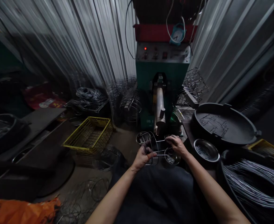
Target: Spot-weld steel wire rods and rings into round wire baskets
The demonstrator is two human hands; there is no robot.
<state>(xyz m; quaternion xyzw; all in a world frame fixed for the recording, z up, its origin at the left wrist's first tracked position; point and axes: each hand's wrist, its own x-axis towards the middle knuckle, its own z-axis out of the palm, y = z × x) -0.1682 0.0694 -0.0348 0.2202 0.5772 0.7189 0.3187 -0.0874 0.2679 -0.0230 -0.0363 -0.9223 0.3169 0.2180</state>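
Observation:
My left hand (143, 155) is closed around a small wire frame (150, 143) made of rings and straight rods, held just below the arm of a green welding machine (161, 79). My right hand (176, 143) is pinched on thin wire rods that reach across to the frame. The machine's metal arm (159, 107) points down toward the frame. A small steel bowl (172, 157) sits under my right wrist.
A steel bowl of short wires (206, 150) and a big black pan (223, 124) lie to the right, above coils of wire (253, 186). A yellow wire crate (90, 134) stands to the left. Finished wire cages (127, 99) are stacked beside the machine. Corrugated metal walls stand behind.

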